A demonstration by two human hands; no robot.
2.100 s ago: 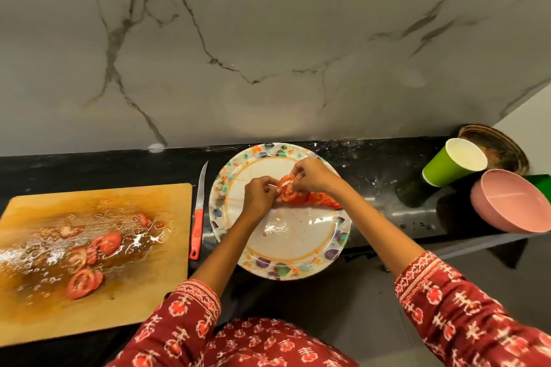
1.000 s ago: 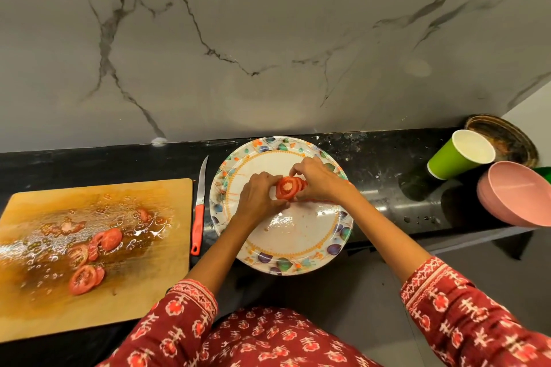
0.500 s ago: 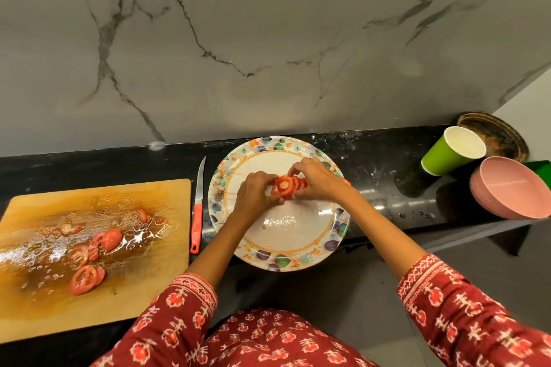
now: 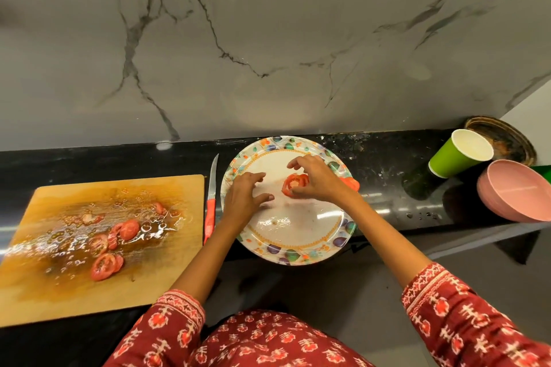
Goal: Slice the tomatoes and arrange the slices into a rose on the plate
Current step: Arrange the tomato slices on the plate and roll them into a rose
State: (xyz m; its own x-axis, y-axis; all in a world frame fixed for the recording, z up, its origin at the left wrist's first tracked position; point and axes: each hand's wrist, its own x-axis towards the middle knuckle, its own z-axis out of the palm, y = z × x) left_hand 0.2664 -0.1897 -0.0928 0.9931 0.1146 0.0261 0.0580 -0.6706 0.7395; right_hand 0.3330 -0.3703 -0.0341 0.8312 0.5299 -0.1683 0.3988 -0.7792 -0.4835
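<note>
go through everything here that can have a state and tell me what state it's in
Tomato rose: rolled, on plate, right hand curled round it.
Left hand: open, off the rose.
Knife: lying unused.
Cutting board: wet, slices left.
Green cup: tilted.
Pink bowl: tilted.

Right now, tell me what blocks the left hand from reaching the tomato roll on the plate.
Nothing visible does. The left hand hovers open over the plate, bare plate showing between it and the tomato roll, which the right hand holds.
</note>
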